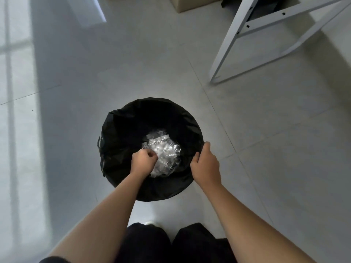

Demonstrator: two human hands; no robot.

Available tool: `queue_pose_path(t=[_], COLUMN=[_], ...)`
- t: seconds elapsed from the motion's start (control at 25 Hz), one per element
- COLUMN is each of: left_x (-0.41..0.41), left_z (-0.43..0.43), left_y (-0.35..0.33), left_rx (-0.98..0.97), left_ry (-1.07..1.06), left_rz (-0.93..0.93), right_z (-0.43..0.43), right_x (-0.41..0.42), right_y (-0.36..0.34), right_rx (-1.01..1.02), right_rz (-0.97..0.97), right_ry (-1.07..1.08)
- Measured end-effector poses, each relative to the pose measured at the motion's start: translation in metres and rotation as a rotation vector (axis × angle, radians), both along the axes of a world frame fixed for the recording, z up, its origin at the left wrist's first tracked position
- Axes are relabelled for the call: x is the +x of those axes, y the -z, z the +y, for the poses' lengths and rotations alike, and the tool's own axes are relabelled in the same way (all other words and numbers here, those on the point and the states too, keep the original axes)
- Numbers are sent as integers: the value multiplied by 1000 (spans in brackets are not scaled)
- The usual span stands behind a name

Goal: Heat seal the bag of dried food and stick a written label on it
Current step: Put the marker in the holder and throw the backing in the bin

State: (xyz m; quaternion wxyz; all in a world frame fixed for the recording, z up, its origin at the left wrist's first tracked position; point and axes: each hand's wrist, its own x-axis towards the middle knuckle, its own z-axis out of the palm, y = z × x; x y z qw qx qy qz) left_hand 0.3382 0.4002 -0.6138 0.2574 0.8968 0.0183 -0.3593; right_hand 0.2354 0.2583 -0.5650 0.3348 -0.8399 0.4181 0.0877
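A round waste bin (pixel 121 130) lined with a black bag stands on the floor right in front of me. Crumpled clear plastic scraps (pixel 163 147) lie at its bottom. My left hand (pixel 143 160) hangs over the bin's opening with its fingers curled in against the thumb; whether it pinches anything I cannot make out. My right hand (pixel 205 164) grips the bin's right rim, thumb inside and fingers over the edge. No bag of dried food, sealer or label is in view.
Pale floor tiles (pixel 266 149) surround the bin. A white metal table frame (pixel 245 35) stands at the upper right, a cardboard box (pixel 180 3) at the top edge. My dark trouser legs (pixel 171 243) show at the bottom.
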Motion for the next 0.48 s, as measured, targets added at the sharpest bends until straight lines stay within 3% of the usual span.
queue_pose_path(t=[0.24, 0.48], left_x=[5, 12], left_z=[-9, 3], left_y=[18, -81], left_rx=[109, 123], left_ry=[-73, 52], left_rz=[39, -73], right_z=[4, 7], right_x=[-1, -7], right_y=[1, -78], right_rx=[-9, -92], right_rz=[-39, 46], right_ry=[4, -82])
